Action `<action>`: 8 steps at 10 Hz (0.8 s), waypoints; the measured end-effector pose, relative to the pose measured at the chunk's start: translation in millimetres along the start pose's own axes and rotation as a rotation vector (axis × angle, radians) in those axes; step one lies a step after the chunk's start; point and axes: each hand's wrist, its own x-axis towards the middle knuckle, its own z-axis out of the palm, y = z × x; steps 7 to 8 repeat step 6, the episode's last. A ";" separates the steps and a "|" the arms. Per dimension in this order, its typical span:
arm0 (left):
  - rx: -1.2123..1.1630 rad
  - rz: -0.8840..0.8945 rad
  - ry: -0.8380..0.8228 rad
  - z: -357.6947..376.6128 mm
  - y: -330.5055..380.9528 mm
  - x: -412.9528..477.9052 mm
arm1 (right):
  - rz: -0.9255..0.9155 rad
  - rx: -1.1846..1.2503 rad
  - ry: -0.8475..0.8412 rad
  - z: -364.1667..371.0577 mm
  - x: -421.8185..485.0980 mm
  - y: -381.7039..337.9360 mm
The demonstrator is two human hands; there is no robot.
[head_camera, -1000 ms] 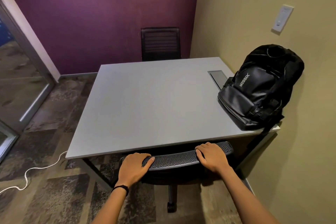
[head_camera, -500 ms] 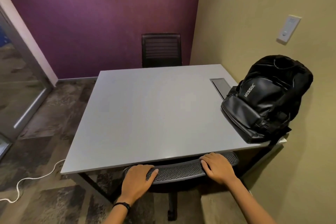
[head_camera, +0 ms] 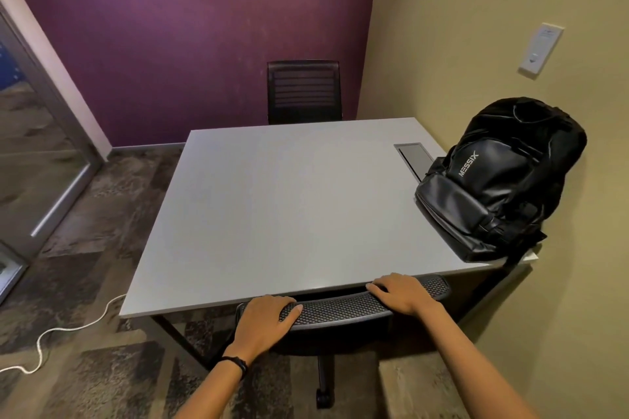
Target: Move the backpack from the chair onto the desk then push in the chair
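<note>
A black backpack point(head_camera: 500, 180) stands on the right side of the grey desk point(head_camera: 279, 207), leaning against the beige wall, its near corner close to the desk's front edge. The black mesh chair point(head_camera: 343, 308) is tucked under the desk's near edge; only the top of its backrest and its post show. My left hand point(head_camera: 263, 321) grips the left end of the backrest top. My right hand point(head_camera: 401, 292) grips the right end, fingers over the mesh rim beside the desk edge.
A second black chair point(head_camera: 304, 92) stands behind the desk against the purple wall. A cable hatch point(head_camera: 413, 160) is set in the desk by the backpack. A white cord point(head_camera: 68, 330) trails over the carpet at left. A glass door point(head_camera: 30, 153) is on the left.
The chair has slid further under the desk with both hands on its backrest. My view has come closer to the desk. The backpack has not moved.
</note>
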 end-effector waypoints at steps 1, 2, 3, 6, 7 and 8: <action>-0.012 -0.007 -0.023 -1.7 0.1 2.4 | 0.021 0.024 -0.023 -2.3 0.0 -3.3; -0.026 -0.024 -0.049 -3.4 -0.3 6.0 | 0.032 0.036 -0.027 -2.7 -1.6 -3.4; -0.058 -0.063 -0.098 -5.6 -3.8 14.7 | 0.042 0.059 -0.044 -4.1 -2.1 -4.8; -0.148 -0.116 -0.244 -11.9 -10.3 36.8 | 0.064 0.153 -0.050 -12.1 20.8 -8.1; -0.148 -0.116 -0.244 -11.9 -10.3 36.8 | 0.064 0.153 -0.050 -12.1 20.8 -8.1; -0.148 -0.116 -0.244 -11.9 -10.3 36.8 | 0.064 0.153 -0.050 -12.1 20.8 -8.1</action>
